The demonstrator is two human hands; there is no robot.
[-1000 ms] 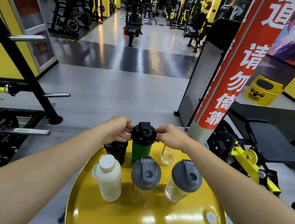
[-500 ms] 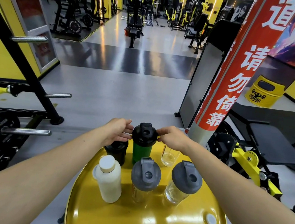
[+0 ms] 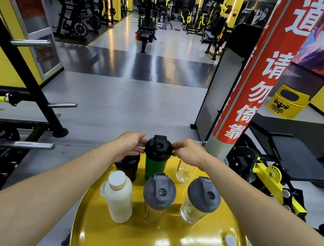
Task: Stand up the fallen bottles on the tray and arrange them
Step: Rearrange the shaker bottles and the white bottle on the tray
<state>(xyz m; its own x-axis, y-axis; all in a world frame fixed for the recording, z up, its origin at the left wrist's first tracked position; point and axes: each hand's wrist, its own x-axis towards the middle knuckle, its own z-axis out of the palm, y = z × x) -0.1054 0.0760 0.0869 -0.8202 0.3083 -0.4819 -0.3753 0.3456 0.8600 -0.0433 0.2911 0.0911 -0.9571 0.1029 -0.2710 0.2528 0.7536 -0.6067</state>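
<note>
Now, from the head view, I read the scene like this:

Green bottle [image 3: 155, 166]: upright, long axis vertical, black flip lid facing up; it stands in the middle of the far row on the yellow tray [image 3: 158, 240].

Left hand [image 3: 130, 145]: my fingers are curled against the left edge of the green bottle's lid, pinching it.

Right hand [image 3: 189, 152]: fingers closed on the right edge of the same lid, so both hands grip it from opposite sides.

Far row: a black bottle [image 3: 127, 166] stands just left of the green one, mostly hidden under my left wrist; a clear cup [image 3: 184, 172] stands to the right, open at the top, and appears empty.

Near row: a white bottle [image 3: 118, 197] with a pale cap at left, a grey-lidded bottle [image 3: 158, 199] with a yellowish body in the middle, and a clear grey-lidded bottle [image 3: 201, 202] at right. All three stand upright; the right one looks tilted by the wide lens.

Contents: the clear grey-lidded bottle shows nothing inside; the others are too opaque for me to tell.

Cut off: the tray's near edge runs out of frame, and a small white cap [image 3: 230, 241] sits on its right side.
</note>
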